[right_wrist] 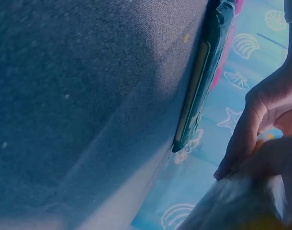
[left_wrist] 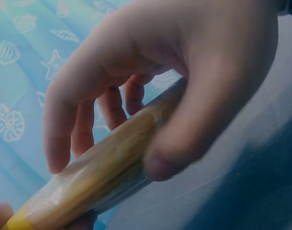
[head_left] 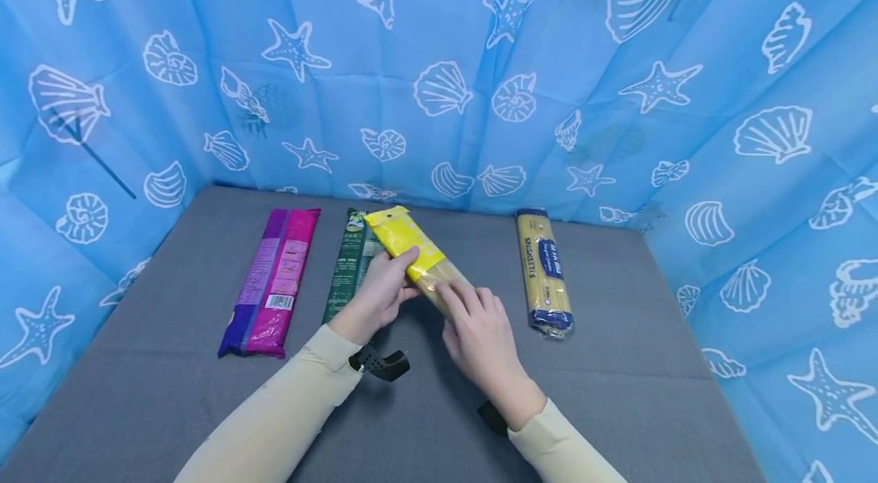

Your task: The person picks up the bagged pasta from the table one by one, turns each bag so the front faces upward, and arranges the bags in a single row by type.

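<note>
A packet of spaghetti (head_left: 394, 231) with a yellow printed end and a clear lower part is held slanted above the grey table. My left hand (head_left: 380, 286) grips its yellow part, thumb on top. Around the clear lower end, my right hand (head_left: 482, 331) has its fingers on the upper face. The left wrist view shows the right hand (left_wrist: 184, 62) with thumb and fingers on opposite sides of the clear packet (left_wrist: 103, 177). In the right wrist view the left hand (right_wrist: 265, 105) appears at the right edge, the packet's near end blurred below it.
A green spaghetti packet (head_left: 343, 277) lies partly hidden behind the left hand and the yellow packet. Left of it lies a pink and purple packet (head_left: 274, 277). A blue-ended spaghetti packet (head_left: 542, 270) lies to the right. A blue shell-print curtain (head_left: 439, 140) surrounds the grey table (head_left: 617, 391).
</note>
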Available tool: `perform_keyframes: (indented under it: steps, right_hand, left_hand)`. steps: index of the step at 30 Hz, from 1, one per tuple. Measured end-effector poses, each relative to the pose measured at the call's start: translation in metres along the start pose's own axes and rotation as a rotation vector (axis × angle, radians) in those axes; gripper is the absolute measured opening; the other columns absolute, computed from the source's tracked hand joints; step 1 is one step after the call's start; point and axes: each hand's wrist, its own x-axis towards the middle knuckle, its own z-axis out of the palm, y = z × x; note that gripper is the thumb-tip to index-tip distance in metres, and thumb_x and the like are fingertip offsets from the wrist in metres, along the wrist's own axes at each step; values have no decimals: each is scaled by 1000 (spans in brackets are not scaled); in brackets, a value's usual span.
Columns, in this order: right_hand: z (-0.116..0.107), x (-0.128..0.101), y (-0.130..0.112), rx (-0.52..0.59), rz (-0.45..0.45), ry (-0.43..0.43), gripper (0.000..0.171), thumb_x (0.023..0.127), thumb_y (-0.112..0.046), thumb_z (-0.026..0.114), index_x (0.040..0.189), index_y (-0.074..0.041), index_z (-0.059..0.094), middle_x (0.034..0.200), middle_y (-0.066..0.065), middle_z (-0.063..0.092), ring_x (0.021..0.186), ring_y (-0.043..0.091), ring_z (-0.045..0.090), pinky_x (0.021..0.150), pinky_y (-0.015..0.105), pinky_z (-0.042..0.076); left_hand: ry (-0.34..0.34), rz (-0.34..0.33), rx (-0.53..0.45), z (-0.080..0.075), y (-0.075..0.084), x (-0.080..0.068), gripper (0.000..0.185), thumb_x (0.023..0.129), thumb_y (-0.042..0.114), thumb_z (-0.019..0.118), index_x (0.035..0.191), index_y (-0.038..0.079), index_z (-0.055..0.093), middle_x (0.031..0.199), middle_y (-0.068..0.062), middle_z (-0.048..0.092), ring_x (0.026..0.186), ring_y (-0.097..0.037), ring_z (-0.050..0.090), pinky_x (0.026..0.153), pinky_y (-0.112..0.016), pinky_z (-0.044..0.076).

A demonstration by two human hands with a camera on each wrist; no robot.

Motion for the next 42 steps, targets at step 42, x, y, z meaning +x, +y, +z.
perform_keyframes:
  steps: [42]
  right_hand:
    - [11,-13,4,1094,552,-172,51,104,-10,43,151,-12,24,122,20,47,96,28,61,73,37,55]
  left_hand:
    - [-66,169,271,-8,-12,5,52,101,32,52,146,15,32,118,-14,62,101,-26,65,85,-41,52]
